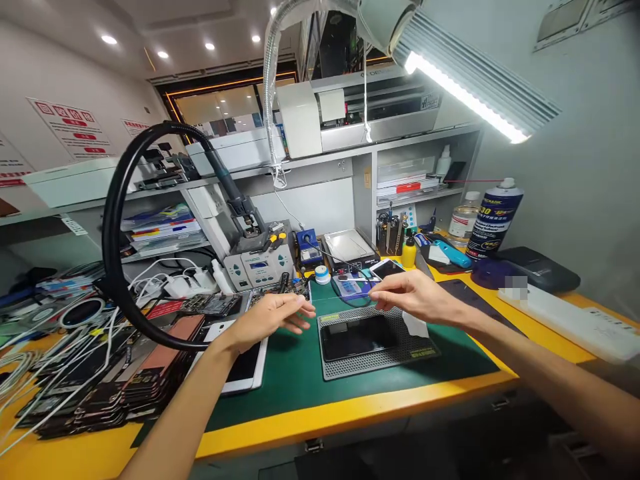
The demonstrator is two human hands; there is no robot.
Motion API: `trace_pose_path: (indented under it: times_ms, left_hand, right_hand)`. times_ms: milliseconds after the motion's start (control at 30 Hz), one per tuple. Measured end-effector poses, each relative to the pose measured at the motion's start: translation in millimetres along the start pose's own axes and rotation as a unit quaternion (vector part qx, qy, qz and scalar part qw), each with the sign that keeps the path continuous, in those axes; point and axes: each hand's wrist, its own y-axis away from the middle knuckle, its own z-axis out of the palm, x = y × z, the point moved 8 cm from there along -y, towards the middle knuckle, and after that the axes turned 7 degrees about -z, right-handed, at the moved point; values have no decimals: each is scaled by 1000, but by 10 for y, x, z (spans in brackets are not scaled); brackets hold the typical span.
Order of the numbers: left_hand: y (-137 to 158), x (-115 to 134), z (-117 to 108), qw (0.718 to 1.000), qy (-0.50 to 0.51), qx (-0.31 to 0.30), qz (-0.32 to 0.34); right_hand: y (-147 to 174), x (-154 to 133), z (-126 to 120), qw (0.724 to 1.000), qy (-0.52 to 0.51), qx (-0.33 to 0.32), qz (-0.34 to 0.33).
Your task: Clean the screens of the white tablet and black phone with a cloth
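Observation:
A black smartphone (359,339) lies face up on a grey perforated pad (345,370), which rests on the green work mat (290,373). Just left of the pad, my left hand (277,317) hovers with its fingers stretched out and nothing in them. Over the pad's far right part is my right hand (407,293), thumb and fingers drawn together in a pinch; whatever is between the tips, if anything, is too small to tell. A white piece of tissue (415,325) shows beneath the right palm. Whether the hand touches it, I cannot tell.
A white tablet (257,370) lies beneath my left wrist. Stacked phone parts (145,373) and white cables cover the left side. Behind stand a soldering station (260,263), a yellow bottle (409,253) and a spray can (494,220). A lamp (475,73) hangs overhead.

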Motion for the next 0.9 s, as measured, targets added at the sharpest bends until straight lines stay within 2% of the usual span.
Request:
trace_pose_path:
  times_ms: [100, 267, 367, 467, 633, 767, 900]
  left_hand:
    - [-23, -14, 88, 999, -14, -37, -8]
    - [-79, -95, 165, 995, -75, -66, -13]
    - [-88, -129, 220, 991, -121, -59, -11]
    - [-64, -129, 275, 986, -166, -22, 2]
    - [-36, -144, 368, 972, -223, 57, 47]
    - [-82, -228, 437, 963, -248, 71, 74]
    - [-116, -305, 449, 959, -262, 76, 79]
  right_hand:
    - [183, -32, 10, 996, 49, 39, -68]
    - [411, -3, 82, 982, 87, 68, -156]
    - [510, 18, 109, 969, 120, 85, -197]
    - [607, 37, 138, 950, 184, 93, -233]
    - [714, 127, 156, 941, 231, 60, -238]
    - [722, 200, 136, 940, 256, 25, -223]
    - [649, 334, 127, 955, 245, -12, -169]
